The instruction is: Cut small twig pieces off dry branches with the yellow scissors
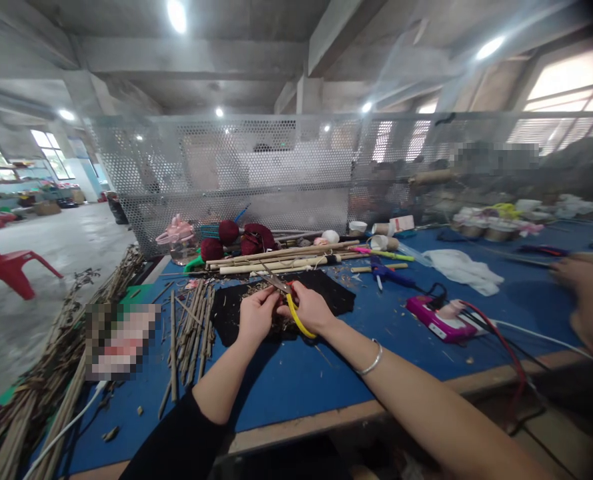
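Observation:
Over a black cloth (339,293) on the blue table, my two hands are close together. My right hand (309,308) is closed on yellow-handled scissors (299,317), whose blades point up and left. Beside it my left hand (256,313) has its fingers pinched together near the blades; what they hold is too small to make out. Plant scraps lie on the cloth around and beneath the hands. Left of the cloth lies a bundle of thin brown sticks (191,327).
Behind the cloth lie pale sticks (246,269), dark red yarn balls (229,231) and a blue glue gun (391,273). A purple power strip (441,321) with cables sits right. Another person's blurred hand (589,293) is at far right. Dry stalks (66,360) line the left edge.

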